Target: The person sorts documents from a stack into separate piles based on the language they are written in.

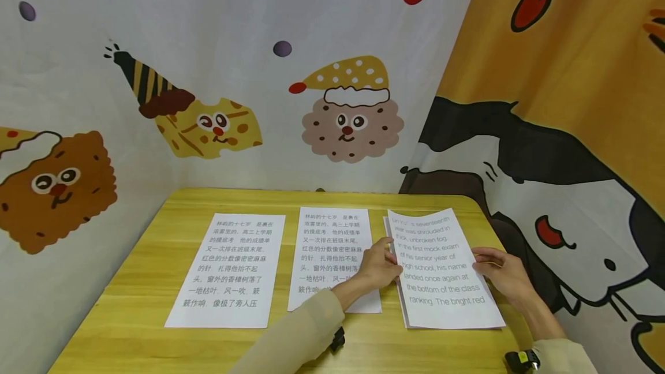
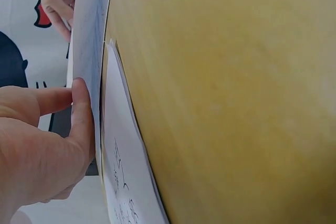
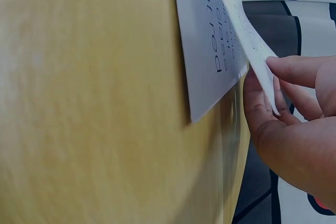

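A sheet of paper with English print (image 1: 436, 276) is raised a little over the right part of the table, its upper part curving. My left hand (image 1: 378, 264) pinches its left edge; in the left wrist view, thumb and finger meet at the sheet's edge (image 2: 86, 40). On the opposite side, my right hand (image 1: 503, 273) pinches the right edge, and the right wrist view shows the paper's bent margin (image 3: 257, 66) between thumb and fingers. More paper (image 1: 403, 305) peeks out beneath at the left. Just under my left forearm lies a middle sheet with Chinese print (image 1: 332, 247).
Another Chinese-printed sheet (image 1: 225, 270) lies flat at the left of the yellow wooden table (image 1: 130, 305). A white curtain (image 1: 218, 27) with cartoon figures hangs behind the table, and a cartoon-printed orange cloth (image 1: 499, 68) hangs at the right.
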`<action>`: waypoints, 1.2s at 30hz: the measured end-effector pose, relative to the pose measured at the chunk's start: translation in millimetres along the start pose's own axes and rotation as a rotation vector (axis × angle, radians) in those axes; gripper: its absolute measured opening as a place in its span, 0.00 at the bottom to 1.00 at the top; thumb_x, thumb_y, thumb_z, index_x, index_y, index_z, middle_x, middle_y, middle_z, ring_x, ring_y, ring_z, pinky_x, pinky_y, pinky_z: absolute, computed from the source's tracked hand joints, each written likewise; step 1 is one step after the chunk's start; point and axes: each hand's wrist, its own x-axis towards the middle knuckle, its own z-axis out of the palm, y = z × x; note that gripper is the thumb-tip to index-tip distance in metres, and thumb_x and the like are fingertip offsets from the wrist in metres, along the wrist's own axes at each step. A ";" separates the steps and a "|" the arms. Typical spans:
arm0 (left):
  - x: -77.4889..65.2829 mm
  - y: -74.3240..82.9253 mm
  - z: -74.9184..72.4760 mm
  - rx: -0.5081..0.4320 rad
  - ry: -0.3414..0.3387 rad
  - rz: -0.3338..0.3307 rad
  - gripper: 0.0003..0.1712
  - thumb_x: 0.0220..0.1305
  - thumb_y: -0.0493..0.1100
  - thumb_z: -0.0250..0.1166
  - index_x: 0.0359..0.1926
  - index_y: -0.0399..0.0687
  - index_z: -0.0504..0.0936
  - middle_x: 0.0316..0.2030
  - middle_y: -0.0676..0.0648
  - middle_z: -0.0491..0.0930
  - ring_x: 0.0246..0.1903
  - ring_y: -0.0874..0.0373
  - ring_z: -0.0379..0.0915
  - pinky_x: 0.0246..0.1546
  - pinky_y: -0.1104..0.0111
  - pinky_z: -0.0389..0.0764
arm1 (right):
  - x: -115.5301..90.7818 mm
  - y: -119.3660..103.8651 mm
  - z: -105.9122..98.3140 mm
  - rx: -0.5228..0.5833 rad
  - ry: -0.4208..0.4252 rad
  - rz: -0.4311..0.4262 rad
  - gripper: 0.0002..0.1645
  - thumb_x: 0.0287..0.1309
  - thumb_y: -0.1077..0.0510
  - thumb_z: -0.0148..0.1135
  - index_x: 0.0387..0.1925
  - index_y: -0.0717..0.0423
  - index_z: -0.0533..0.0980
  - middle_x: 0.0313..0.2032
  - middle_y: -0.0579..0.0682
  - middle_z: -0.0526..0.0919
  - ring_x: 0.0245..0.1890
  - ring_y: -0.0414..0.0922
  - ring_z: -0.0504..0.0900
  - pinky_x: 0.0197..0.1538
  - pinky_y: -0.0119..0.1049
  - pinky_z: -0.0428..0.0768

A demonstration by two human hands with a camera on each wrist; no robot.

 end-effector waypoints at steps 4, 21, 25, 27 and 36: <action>0.6 -1.0 -0.1 0.015 -0.004 -0.002 0.47 0.66 0.28 0.76 0.84 0.36 0.67 0.49 0.37 0.89 0.30 0.59 0.90 0.30 0.73 0.88 | 1.0 -0.5 0.9 0.008 -0.005 0.012 0.29 0.80 0.60 0.67 0.76 0.65 0.76 0.62 0.66 0.82 0.46 0.38 0.84 0.45 0.22 0.87; 3.9 -3.0 -0.5 0.225 0.006 -0.002 0.48 0.64 0.32 0.79 0.82 0.32 0.69 0.38 0.46 0.92 0.26 0.65 0.84 0.26 0.76 0.82 | 0.6 4.1 2.1 -0.039 0.000 0.012 0.28 0.80 0.61 0.67 0.75 0.67 0.77 0.60 0.67 0.85 0.45 0.40 0.86 0.44 0.24 0.88; 2.8 -2.0 -0.7 0.225 0.009 -0.004 0.49 0.62 0.31 0.79 0.82 0.32 0.68 0.39 0.45 0.90 0.26 0.63 0.83 0.26 0.75 0.83 | 0.5 6.7 1.4 -0.039 0.000 0.012 0.29 0.80 0.60 0.67 0.75 0.67 0.77 0.60 0.67 0.86 0.44 0.39 0.87 0.43 0.25 0.88; 1.8 -0.9 -0.7 0.230 0.011 -0.007 0.50 0.61 0.31 0.79 0.82 0.33 0.69 0.39 0.46 0.90 0.27 0.63 0.83 0.26 0.75 0.83 | 0.4 8.3 0.7 -0.034 0.000 0.013 0.29 0.80 0.60 0.68 0.75 0.67 0.77 0.60 0.67 0.86 0.44 0.39 0.87 0.43 0.26 0.89; -3.8 3.8 -2.8 0.267 0.015 0.022 0.49 0.62 0.34 0.80 0.81 0.31 0.69 0.34 0.45 0.90 0.25 0.64 0.80 0.24 0.75 0.81 | -1.8 9.3 -1.6 -0.009 -0.007 0.008 0.31 0.81 0.57 0.68 0.76 0.68 0.75 0.60 0.68 0.86 0.41 0.41 0.87 0.42 0.30 0.90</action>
